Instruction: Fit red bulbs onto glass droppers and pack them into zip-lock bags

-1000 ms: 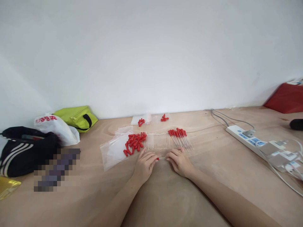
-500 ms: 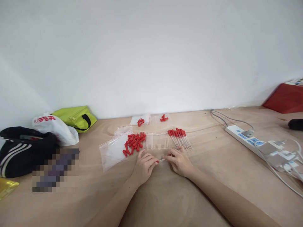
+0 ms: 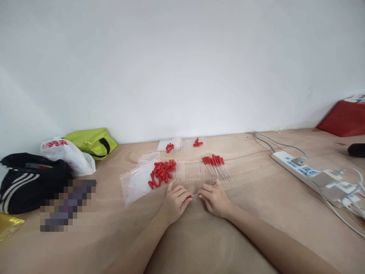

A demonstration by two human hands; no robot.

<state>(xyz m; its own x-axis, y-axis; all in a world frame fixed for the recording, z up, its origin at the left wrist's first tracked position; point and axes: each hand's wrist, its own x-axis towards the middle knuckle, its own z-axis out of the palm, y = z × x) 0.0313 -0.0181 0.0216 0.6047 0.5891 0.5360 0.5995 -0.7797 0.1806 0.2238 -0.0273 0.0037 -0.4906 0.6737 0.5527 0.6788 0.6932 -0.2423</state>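
My left hand [image 3: 175, 199] is closed on a red rubber bulb [image 3: 190, 196], pinched between thumb and fingers. A thin glass dropper tube [image 3: 195, 195] spans the gap from this bulb to my right hand [image 3: 214, 198], whose fingertips are closed on the tube. Just beyond, a row of bare glass tubes [image 3: 191, 170] lies side by side. To its left is a heap of loose red bulbs [image 3: 163, 171], partly on a clear zip bag [image 3: 134, 184]. Right of the row lie several droppers fitted with red bulbs [image 3: 215, 161].
Near the wall, two small groups of red bulbs [image 3: 170, 147] rest on clear bags. A power strip [image 3: 293, 165] with chargers and cables occupies the right. Yellow-green [image 3: 89, 141], white [image 3: 68, 156] and black [image 3: 31, 184] bags stand at left, a red bag [image 3: 343, 118] far right.
My right hand has shifted slightly left, closer to my left hand, and less of the tube shows between them. The bulbs and tubes on the table stay where they were.
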